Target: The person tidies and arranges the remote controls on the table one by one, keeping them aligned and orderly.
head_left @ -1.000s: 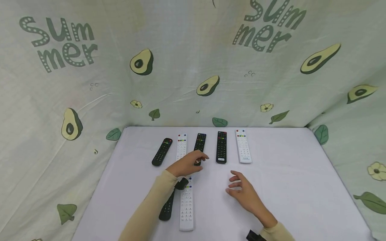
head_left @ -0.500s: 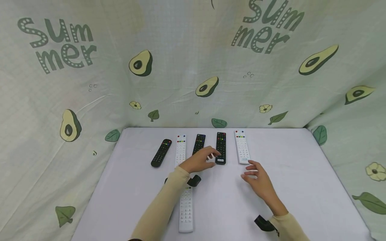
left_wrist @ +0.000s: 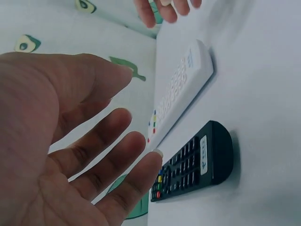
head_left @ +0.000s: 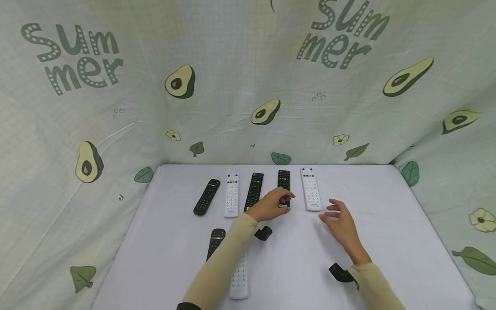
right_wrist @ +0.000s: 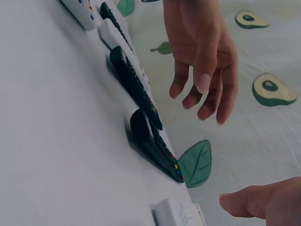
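My left hand (head_left: 270, 204), fingers loosely bent and holding nothing, overlaps the lower part of a black remote control (head_left: 284, 178) in the head view. In the left wrist view its fingertips hover beside that black remote (left_wrist: 200, 162), which has a white label on its end. To the right lies a white remote control (head_left: 311, 189) with coloured buttons at its far end. My right hand (head_left: 342, 224) hangs in the air just right of this white remote's near end, fingers apart and nothing in them. Its thumb (right_wrist: 249, 200) shows at the lower right of the right wrist view.
Along the back of the white table (head_left: 387, 241) lie three more remotes: a slanted black one (head_left: 207, 197), a white one (head_left: 231, 196) and a black one (head_left: 254, 189). Nearer, my left sleeve partly covers a black remote (head_left: 215, 243) and a white remote (head_left: 239, 282). Printed cloth (head_left: 217, 129) surrounds the table.
Both hands have moved to the right above the table. The left hand has passed from one black remote to another; the right hand has gone toward the rightmost white remote. The remotes lie unmoved.
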{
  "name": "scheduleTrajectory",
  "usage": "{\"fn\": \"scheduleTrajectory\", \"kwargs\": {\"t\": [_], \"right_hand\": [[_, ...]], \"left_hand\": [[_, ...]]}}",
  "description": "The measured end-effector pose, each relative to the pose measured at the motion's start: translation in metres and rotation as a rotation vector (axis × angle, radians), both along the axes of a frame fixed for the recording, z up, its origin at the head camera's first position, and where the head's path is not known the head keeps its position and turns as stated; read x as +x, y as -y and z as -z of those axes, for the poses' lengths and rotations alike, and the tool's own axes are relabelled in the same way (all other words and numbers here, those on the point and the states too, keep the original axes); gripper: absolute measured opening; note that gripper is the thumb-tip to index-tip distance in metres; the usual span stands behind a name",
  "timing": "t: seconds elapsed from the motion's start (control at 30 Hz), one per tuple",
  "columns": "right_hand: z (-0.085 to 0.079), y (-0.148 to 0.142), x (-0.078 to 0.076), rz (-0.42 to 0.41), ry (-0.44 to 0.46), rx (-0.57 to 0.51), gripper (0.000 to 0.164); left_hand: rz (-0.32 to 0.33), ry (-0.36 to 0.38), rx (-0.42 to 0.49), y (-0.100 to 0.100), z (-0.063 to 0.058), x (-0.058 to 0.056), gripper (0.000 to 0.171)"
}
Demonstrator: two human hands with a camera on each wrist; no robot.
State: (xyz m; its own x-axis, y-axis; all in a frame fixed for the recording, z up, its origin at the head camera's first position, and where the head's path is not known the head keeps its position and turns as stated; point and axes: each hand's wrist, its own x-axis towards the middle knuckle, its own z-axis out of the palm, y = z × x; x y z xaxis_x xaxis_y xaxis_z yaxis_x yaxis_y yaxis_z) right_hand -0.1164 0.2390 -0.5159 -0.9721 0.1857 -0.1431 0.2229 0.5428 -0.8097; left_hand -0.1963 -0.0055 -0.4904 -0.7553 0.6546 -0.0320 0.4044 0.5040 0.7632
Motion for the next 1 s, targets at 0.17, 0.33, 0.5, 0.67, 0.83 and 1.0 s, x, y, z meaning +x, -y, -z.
{"fn": "scheduleTrajectory", "kwargs": {"t": [0.17,0.33,0.5,0.67,0.83,1.0], "right_hand": [[0.006,-0.003,-0.007,0.020,-0.005,-0.001,0.068],[0.011,-0.005,-0.014,0.027,-0.019,0.002,0.068],[0.015,-0.003,-0.021,0.029,-0.017,0.002,0.068],[0.017,0.003,-0.027,0.020,-0.005,0.021,0.070],[0.023,0.009,-0.035,0.007,0.028,0.048,0.074],[0.029,0.014,-0.040,-0.004,0.037,0.068,0.079]], "left_hand": [[-0.019,-0.002,0.014,-0.008,0.003,-0.002,0.042],[-0.027,0.013,0.062,-0.014,0.006,-0.004,0.041],[-0.059,0.045,0.090,-0.021,0.006,-0.005,0.042],[-0.090,0.050,0.075,-0.028,0.008,-0.005,0.045],[-0.106,0.050,0.057,-0.033,0.010,-0.005,0.048],[-0.128,0.071,0.079,-0.036,0.010,-0.006,0.051]]}}
